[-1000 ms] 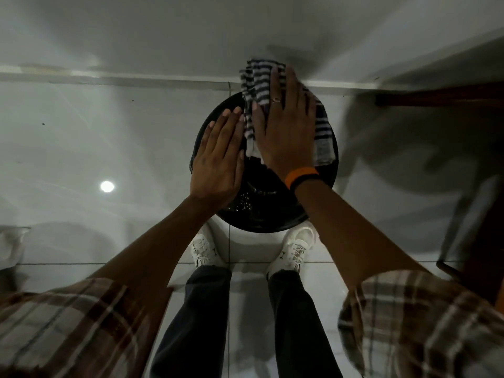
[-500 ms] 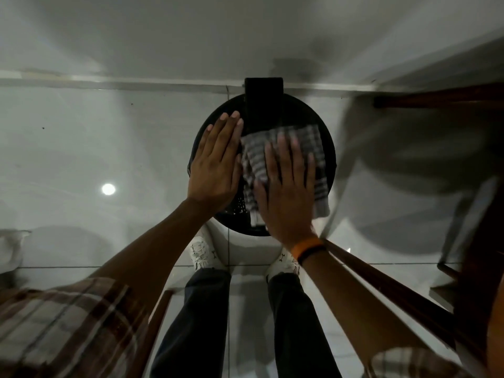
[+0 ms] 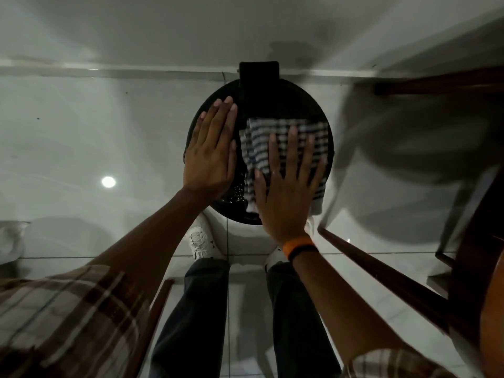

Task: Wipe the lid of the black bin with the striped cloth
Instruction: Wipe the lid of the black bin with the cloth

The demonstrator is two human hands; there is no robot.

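Note:
The black bin's round lid (image 3: 289, 105) lies below me, with its hinge block at the far edge against the wall. The striped cloth (image 3: 272, 137) is spread flat over the lid's right half. My right hand (image 3: 286, 186) presses flat on the cloth with fingers spread, near the lid's front right edge. An orange and black band circles that wrist. My left hand (image 3: 212, 154) rests flat and bare on the lid's left side, fingers together, holding nothing.
White floor tiles surround the bin, and a white wall with a skirting strip runs behind it. My white shoes (image 3: 201, 241) stand at the bin's near side. Dark wooden furniture (image 3: 395, 285) reaches in from the right.
My right hand has dragged the cloth from the lid's far edge toward me, uncovering the hinge block. In the last half second it barely moved. The left hand has stayed put.

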